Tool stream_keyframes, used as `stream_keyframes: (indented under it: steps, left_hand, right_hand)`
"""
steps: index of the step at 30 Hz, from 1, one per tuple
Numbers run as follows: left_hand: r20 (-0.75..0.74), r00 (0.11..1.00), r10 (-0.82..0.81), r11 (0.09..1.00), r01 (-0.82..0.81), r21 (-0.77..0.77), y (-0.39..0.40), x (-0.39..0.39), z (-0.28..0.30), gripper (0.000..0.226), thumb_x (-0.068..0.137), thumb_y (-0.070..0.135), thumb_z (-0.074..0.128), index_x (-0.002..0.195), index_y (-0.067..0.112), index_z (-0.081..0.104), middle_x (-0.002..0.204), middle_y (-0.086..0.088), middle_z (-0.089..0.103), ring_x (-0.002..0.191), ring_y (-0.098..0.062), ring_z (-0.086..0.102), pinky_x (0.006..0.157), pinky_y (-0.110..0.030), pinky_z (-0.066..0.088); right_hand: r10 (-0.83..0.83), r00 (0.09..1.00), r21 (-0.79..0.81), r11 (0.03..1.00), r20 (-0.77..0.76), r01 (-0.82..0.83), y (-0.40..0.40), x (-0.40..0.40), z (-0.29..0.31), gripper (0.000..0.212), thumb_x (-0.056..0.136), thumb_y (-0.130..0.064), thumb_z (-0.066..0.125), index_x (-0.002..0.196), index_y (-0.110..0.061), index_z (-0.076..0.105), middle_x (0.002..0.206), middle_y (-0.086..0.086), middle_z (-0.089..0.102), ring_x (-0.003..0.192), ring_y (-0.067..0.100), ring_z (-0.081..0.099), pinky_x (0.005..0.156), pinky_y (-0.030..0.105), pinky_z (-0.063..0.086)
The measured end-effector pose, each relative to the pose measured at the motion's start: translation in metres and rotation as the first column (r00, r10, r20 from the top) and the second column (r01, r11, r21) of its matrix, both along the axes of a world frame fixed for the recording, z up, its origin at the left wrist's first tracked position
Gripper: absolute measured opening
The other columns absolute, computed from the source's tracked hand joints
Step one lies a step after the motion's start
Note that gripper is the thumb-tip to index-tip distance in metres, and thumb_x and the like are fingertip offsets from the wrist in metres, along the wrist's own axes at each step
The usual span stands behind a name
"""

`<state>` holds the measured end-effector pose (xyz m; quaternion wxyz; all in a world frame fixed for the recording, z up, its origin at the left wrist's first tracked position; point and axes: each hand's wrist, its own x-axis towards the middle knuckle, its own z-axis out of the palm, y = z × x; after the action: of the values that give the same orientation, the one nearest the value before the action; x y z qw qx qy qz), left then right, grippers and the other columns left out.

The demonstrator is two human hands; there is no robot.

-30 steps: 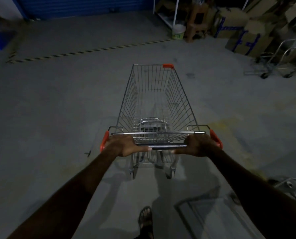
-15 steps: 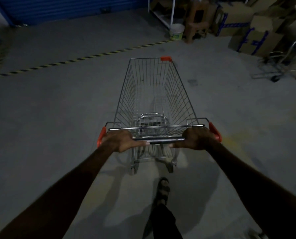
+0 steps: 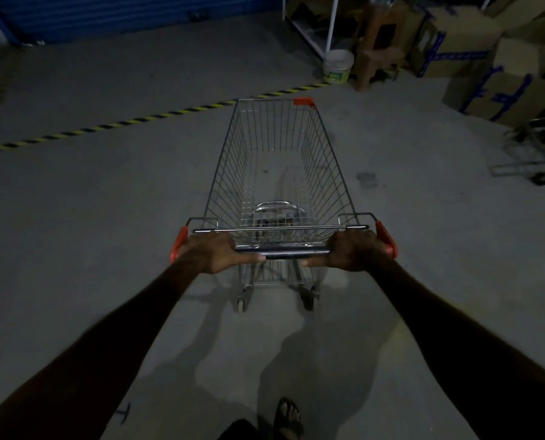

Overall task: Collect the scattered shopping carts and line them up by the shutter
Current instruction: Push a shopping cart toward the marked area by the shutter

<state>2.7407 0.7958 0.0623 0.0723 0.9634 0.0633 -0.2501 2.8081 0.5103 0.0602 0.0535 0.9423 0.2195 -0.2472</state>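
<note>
Blue shutter (image 3: 131,17) is sitting beyond the striped floor tape (image 3: 144,117). Shopping cart (image 3: 280,173) is standing short of the tape, nose toward it. Left hand (image 3: 215,254) and right hand (image 3: 352,250) are gripping the cart's handle bar (image 3: 282,252), fingers wrapped fully around it. White bucket (image 3: 338,66) is sitting past the cart's right front.

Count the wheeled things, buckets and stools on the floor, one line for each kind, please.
Shopping carts: 1, the cart that both hands hold by the handle.
Hand trolleys: 1, the trolley at the right.
Buckets: 1, the white bucket.
Stools: 1, the brown stool.
Total: 4.
</note>
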Motion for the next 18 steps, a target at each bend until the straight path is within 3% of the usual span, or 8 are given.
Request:
stream_keyframes:
  steps: [4, 8, 11, 14, 18]
  left_hand:
    - [0.014, 0.999, 0.03, 0.999, -0.03, 0.011, 0.015, 0.085, -0.008, 0.112, 0.048, 0.12, 0.02, 0.111, 0.045, 0.073, 0.139, 0.013, 0.068, 0.133, -0.023, 0.059, 0.124, -0.064, 0.016]
    - [0.051, 0.999, 0.01, 1.0, -0.01, 0.005, 0.028, 0.174, -0.012, 0.117, 0.05, 0.12, 0.021, 0.128, 0.047, 0.069, 0.144, 0.011, 0.066, 0.135, -0.024, 0.058, 0.123, -0.063, 0.019]
    - [0.063, 0.998, 0.028, 1.0, -0.028, -0.003, 0.039, 0.248, -0.014, 0.109, 0.046, 0.121, 0.021, 0.107, 0.045, 0.071, 0.136, 0.01, 0.07, 0.131, -0.024, 0.06, 0.123, -0.066, 0.017]
    - [0.056, 0.998, 0.025, 1.0, -0.025, -0.008, 0.05, 0.32, -0.011, 0.115, 0.047, 0.121, 0.022, 0.121, 0.046, 0.069, 0.142, 0.009, 0.067, 0.135, -0.025, 0.059, 0.125, -0.066, 0.015]
    - [0.041, 0.999, 0.009, 1.0, -0.008, -0.015, 0.061, 0.409, -0.001, 0.115, 0.052, 0.119, 0.025, 0.133, 0.048, 0.065, 0.149, 0.01, 0.063, 0.141, -0.025, 0.055, 0.126, -0.064, 0.013]
  right_hand:
    - [0.022, 0.999, 0.002, 1.0, 0.027, -0.022, 0.007, 0.087, -0.01, 0.112, 0.067, -0.11, 0.025, 0.124, -0.026, 0.073, 0.13, 0.007, 0.072, 0.118, 0.028, 0.066, 0.106, 0.045, 0.05]
    - [0.03, 0.999, 0.083, 0.996, 0.024, -0.032, 0.019, 0.172, -0.01, 0.096, 0.08, -0.098, 0.039, 0.144, -0.03, 0.062, 0.143, 0.006, 0.066, 0.129, 0.028, 0.061, 0.109, 0.043, 0.045]
    - [-0.002, 0.999, 0.068, 0.998, 0.035, -0.001, 0.027, 0.247, -0.015, 0.102, 0.073, -0.104, 0.037, 0.133, -0.028, 0.07, 0.132, 0.006, 0.071, 0.119, 0.028, 0.065, 0.105, 0.043, 0.05]
    - [-0.008, 0.999, 0.048, 0.999, 0.052, 0.006, 0.039, 0.321, -0.019, 0.108, 0.066, -0.11, 0.029, 0.117, -0.026, 0.076, 0.118, 0.004, 0.074, 0.107, 0.025, 0.068, 0.099, 0.042, 0.053]
    - [-0.032, 0.999, 0.063, 0.998, 0.024, 0.03, 0.052, 0.411, -0.019, 0.118, 0.059, -0.115, 0.024, 0.133, -0.035, 0.069, 0.135, 0.002, 0.07, 0.121, 0.027, 0.065, 0.106, 0.044, 0.05]
